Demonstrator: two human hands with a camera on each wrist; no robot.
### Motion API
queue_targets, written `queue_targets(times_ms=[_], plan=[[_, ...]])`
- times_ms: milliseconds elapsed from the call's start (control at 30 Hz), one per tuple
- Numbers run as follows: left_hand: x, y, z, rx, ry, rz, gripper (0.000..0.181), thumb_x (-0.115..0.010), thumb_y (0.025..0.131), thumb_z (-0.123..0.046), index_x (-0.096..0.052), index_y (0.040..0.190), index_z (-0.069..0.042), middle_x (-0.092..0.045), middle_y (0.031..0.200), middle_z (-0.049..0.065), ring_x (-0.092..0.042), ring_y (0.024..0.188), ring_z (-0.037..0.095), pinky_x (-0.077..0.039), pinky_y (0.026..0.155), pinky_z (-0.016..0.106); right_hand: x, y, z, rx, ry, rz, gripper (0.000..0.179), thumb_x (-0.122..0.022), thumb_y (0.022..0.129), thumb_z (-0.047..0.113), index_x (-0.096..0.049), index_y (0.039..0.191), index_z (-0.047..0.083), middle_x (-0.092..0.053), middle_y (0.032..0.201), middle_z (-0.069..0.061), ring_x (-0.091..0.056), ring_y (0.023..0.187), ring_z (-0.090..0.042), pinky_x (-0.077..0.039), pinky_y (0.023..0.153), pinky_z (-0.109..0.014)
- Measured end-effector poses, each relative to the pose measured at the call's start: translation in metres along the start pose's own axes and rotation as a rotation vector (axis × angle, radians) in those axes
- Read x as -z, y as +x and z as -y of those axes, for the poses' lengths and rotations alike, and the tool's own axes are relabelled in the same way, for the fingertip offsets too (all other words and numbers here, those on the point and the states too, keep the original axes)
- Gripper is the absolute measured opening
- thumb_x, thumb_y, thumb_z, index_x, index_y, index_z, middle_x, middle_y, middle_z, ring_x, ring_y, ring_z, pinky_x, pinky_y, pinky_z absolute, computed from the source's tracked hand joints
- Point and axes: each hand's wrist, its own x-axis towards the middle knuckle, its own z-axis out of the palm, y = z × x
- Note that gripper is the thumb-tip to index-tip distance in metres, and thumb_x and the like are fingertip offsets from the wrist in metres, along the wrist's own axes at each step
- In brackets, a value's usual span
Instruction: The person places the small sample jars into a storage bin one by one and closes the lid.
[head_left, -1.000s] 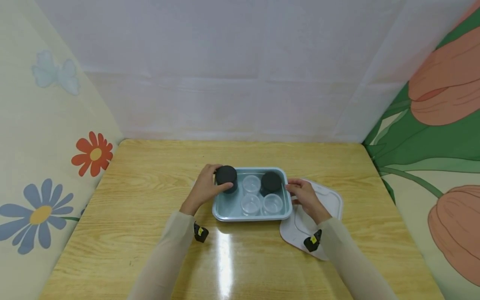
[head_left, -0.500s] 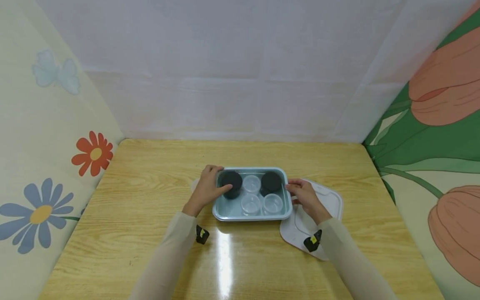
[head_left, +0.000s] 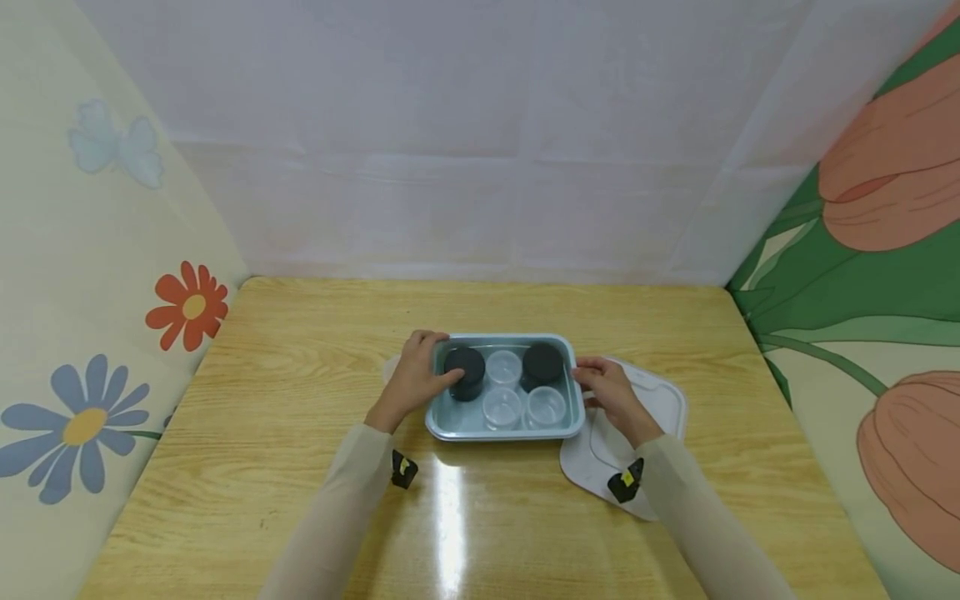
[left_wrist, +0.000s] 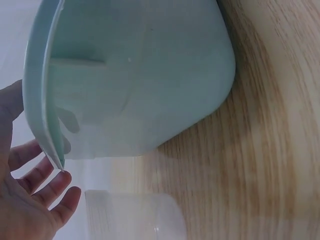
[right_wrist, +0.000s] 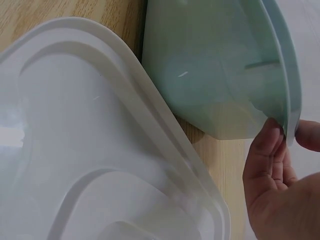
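A pale blue-green plastic box [head_left: 458, 422] stands on the table. Inside it are three clear round containers [head_left: 503, 367] and two black round canisters, one at the back right [head_left: 542, 363] and one at the back left [head_left: 465, 367]. My left hand [head_left: 413, 377] spans the box's left rim, its thumb over the left canister and its index finger at the back corner. Its other fingers spread loosely outside the wall in the left wrist view. My right hand [head_left: 611, 393] pinches the right rim, with fingertips outside [right_wrist: 270, 131] and the thumb at the rim's other side.
A white lid [head_left: 600, 475] lies on the table to the right of the box, partly under my right forearm. Beyond the box's left side stands another clear container [left_wrist: 135, 215], mostly hidden by my left hand in the head view. A white backdrop [head_left: 480, 167] rises behind the table.
My left hand has lowered the left black canister from rim height down into the box and loosened its fingers from it. My right hand has stayed on the rim.
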Motion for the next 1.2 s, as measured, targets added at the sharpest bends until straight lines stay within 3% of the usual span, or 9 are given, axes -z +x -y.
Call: queue_targets(times_ms=[267, 700, 1200], plan=[[0.005, 0.001, 0.004, -0.033, -0.033, -0.048, 0.06, -0.072, 0.083, -0.024, -0.047, 0.132, 0.001, -0.047, 0.129, 0.023, -0.047, 0.118, 0.037, -0.042, 0.099, 0.052, -0.001, 0.001, 0.001, 0.0, 0.003, -0.003, 0.038, -0.055, 0.094, 0.011, -0.05, 0.13, -0.003, -0.063, 0.085, 0.005, -0.058, 0.07, -0.007, -0.05, 0.056, -0.023], [0.018, -0.004, 0.015, 0.041, -0.096, -0.099, 0.062, -0.073, 0.081, -0.021, -0.048, 0.132, 0.004, -0.047, 0.129, 0.024, -0.047, 0.116, 0.04, -0.043, 0.097, 0.051, 0.0, 0.002, 0.0, -0.008, -0.008, -0.004, 0.04, -0.054, 0.095, 0.012, -0.049, 0.131, -0.003, -0.064, 0.09, 0.002, -0.058, 0.071, -0.007, -0.05, 0.058, -0.024], [0.026, -0.017, 0.035, 0.057, -0.125, -0.138, 0.061, -0.071, 0.081, -0.019, -0.047, 0.131, 0.005, -0.046, 0.129, 0.026, -0.045, 0.116, 0.043, -0.041, 0.096, 0.055, 0.0, 0.001, 0.001, -0.018, -0.019, -0.003, 0.04, -0.055, 0.096, 0.014, -0.049, 0.132, -0.002, -0.066, 0.095, -0.001, -0.058, 0.072, -0.007, -0.05, 0.06, -0.024]])
